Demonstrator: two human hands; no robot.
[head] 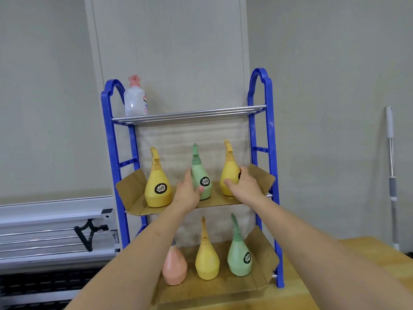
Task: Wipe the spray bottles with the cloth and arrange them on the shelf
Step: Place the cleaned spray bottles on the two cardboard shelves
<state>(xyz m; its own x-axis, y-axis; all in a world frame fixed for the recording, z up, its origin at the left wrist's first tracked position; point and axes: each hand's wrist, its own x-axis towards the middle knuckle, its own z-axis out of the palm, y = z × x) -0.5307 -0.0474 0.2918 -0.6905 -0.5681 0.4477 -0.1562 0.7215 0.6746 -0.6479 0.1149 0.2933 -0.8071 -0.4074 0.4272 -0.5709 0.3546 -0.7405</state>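
Plain utility or storage room: bare panel walls [324, 86], blue shelf rack [263, 139], mop handle [391, 157] leaning.

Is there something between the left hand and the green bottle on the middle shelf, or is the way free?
Nothing visible is in the way. The left hand already holds the green bottle directly, its fingers against the bottle's side.

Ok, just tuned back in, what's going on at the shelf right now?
A person is reaching into the middle tier of the blue shelf with both hands. The left hand grips the green spray bottle in the middle, and the right hand grips the yellow spray bottle on the right. Another yellow bottle stands untouched on the left. Three more bottles stand on the bottom tier. No cloth is in view.
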